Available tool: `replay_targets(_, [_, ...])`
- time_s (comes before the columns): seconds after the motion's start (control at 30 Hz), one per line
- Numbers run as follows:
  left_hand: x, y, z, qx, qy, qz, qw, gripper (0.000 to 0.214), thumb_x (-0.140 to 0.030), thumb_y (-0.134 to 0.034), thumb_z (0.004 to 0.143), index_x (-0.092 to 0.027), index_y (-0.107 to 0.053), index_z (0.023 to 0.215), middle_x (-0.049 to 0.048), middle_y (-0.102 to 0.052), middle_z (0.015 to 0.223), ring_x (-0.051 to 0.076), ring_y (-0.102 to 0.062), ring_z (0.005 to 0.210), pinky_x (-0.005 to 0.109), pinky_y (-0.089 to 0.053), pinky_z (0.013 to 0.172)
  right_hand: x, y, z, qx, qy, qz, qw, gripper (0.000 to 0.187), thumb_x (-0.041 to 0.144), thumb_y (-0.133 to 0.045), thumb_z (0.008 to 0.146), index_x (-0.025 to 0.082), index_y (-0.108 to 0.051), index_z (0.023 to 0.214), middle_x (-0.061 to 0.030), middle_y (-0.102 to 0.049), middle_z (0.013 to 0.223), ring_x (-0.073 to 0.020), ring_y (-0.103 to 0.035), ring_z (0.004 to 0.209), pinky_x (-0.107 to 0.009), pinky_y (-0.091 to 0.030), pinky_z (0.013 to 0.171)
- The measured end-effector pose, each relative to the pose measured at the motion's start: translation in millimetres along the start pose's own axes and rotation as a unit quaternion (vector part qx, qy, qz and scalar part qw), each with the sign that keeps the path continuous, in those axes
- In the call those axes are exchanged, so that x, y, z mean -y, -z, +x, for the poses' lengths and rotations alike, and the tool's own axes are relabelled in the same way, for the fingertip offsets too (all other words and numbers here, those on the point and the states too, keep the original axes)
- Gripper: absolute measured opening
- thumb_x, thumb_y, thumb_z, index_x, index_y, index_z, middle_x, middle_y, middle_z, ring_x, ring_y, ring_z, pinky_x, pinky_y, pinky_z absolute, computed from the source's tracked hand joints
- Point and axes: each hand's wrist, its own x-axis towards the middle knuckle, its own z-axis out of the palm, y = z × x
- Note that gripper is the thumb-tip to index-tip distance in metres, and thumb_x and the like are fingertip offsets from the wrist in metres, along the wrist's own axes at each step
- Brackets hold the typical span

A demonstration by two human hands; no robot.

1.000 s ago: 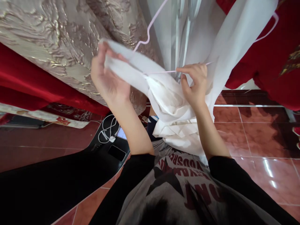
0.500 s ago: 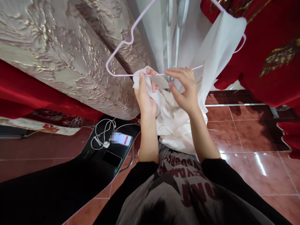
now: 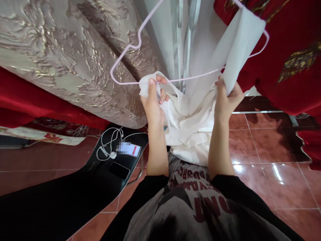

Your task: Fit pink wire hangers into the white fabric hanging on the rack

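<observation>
A pale pink clothes hanger point(image 3: 137, 45) hangs in front of me, its top cut off by the upper edge of the view. White fabric point(image 3: 192, 129) is draped over the hanger's right shoulder and gathers in folds by my lap. My left hand point(image 3: 155, 100) pinches a fold of this fabric, thumb and fingers closed over the hanger's bottom bar. At the right end of the bar, my right hand point(image 3: 228, 97) grips the hanging strip of the same fabric. Some of its fingers are hidden behind the cloth.
A shiny embossed beige curtain point(image 3: 75, 63) hangs on the left, with red cloth point(image 3: 283, 73) bearing gold patterns on the right. Beside my left arm, a black chair point(image 3: 100, 180) carries a lit phone point(image 3: 134, 150), a dark phone point(image 3: 119, 170) and white earphones point(image 3: 112, 155). Reddish tiles cover the floor.
My right hand has moved right from the bar's middle and closed on the hanging fabric. The hanger's right end now shows farther out. My left hand keeps its hold, shifted slightly left.
</observation>
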Motion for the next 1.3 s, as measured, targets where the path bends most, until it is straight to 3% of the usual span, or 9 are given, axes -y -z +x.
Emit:
replay_targets(0.1, [-1,3.2,2,0.002,0.005,0.014,1.000,0.049,-0.076,-0.068,0.076,-0.030,-0.062,0.092,0.0054,-0.063,0.100,0.019,-0.054,0.070,0.036,-0.036,0.060,3,1,-2,-0.044,0.001,-0.006,0.999,0.035,0.049,-0.059,0.089,0.016,-0.062,0.077,-0.0006,-0.055,0.075,-0.0120,-0.059,0.078,-0.036,-0.055,0.086])
replay_targets(0.3, [-4,-0.6,1,-0.005,-0.005,0.027,1.000,0.047,-0.074,-0.067,0.077,-0.029,-0.059,0.088,0.0056,-0.062,0.098,0.013,-0.039,0.052,0.036,-0.033,0.054,-2,9,9,0.030,-0.018,0.061,0.998,0.023,0.039,-0.057,0.089,0.017,-0.061,0.088,-0.0012,-0.060,0.083,-0.0096,-0.057,0.075,-0.030,-0.053,0.078])
replay_targets(0.47, [-8,-1.0,0,0.017,-0.010,-0.006,1.000,0.032,-0.060,-0.069,0.082,-0.029,-0.061,0.086,0.0033,-0.061,0.094,0.010,-0.021,0.045,0.035,-0.025,0.052,7,11,16,0.053,0.008,0.041,0.998,0.019,0.033,-0.064,0.084,0.018,-0.054,0.077,0.0019,-0.042,0.069,-0.0078,-0.041,0.065,-0.025,-0.043,0.065])
replay_targets(0.67, [-3,8.0,2,0.052,-0.031,0.064,0.996,0.036,-0.069,-0.057,0.088,-0.034,-0.060,0.094,0.0031,-0.063,0.094,0.014,-0.041,0.049,0.037,-0.029,0.059,27,12,22,0.054,0.026,0.029,0.998,0.032,0.039,-0.064,0.085,0.019,-0.045,0.070,0.0015,-0.034,0.066,-0.0081,-0.034,0.061,-0.026,-0.037,0.063])
replay_targets(0.87, [0,5.1,3,0.020,-0.021,0.040,0.999,0.038,-0.068,-0.060,0.086,-0.031,-0.059,0.089,0.0029,-0.063,0.096,0.012,-0.033,0.046,0.035,-0.027,0.055,59,17,47,0.067,0.039,0.075,0.994,0.015,0.016,-0.054,0.084,0.016,-0.053,0.069,-0.0014,-0.050,0.064,-0.0059,-0.045,0.057,-0.025,-0.032,0.057])
replay_targets(1.0, [1,11.1,6,0.047,-0.030,0.035,0.998,0.035,-0.066,-0.061,0.087,-0.032,-0.060,0.094,0.0044,-0.064,0.095,0.013,-0.043,0.048,0.037,-0.032,0.057,91,20,86,0.160,0.058,0.145,0.975,0.019,0.011,-0.050,0.086,0.016,-0.054,0.068,0.0024,-0.051,0.062,-0.0029,-0.051,0.057,-0.022,-0.038,0.056])
replay_targets(1.13, [0,15.9,7,0.064,-0.034,0.053,0.996,0.036,-0.068,-0.059,0.089,-0.033,-0.062,0.096,0.0049,-0.066,0.098,0.013,-0.045,0.047,0.036,-0.033,0.055,111,18,125,0.208,-0.117,0.184,0.953,0.037,0.005,-0.033,0.091,0.017,-0.054,0.063,0.0039,-0.051,0.064,0.0007,-0.051,0.057,-0.022,-0.043,0.059])
replay_targets(1.2, [-2,14.3,6,0.042,-0.038,0.049,0.997,0.034,-0.065,-0.061,0.090,-0.031,-0.062,0.093,0.0046,-0.066,0.099,0.011,-0.040,0.044,0.035,-0.032,0.051,109,18,135,0.159,-0.206,0.194,0.946,0.047,0.003,-0.023,0.092,0.017,-0.061,0.068,0.0040,-0.062,0.078,0.0030,-0.046,0.056,-0.022,-0.041,0.057])
replay_targets(1.3, [-6,9.6,6,0.006,-0.024,0.030,0.999,0.038,-0.066,-0.067,0.083,-0.029,-0.063,0.087,0.0050,-0.066,0.096,0.010,-0.035,0.042,0.034,-0.031,0.046,88,25,134,0.076,-0.236,0.206,0.947,0.052,0.003,-0.018,0.090,0.018,-0.067,0.078,0.0029,-0.068,0.113,0.0021,-0.039,0.052,-0.023,-0.037,0.050])
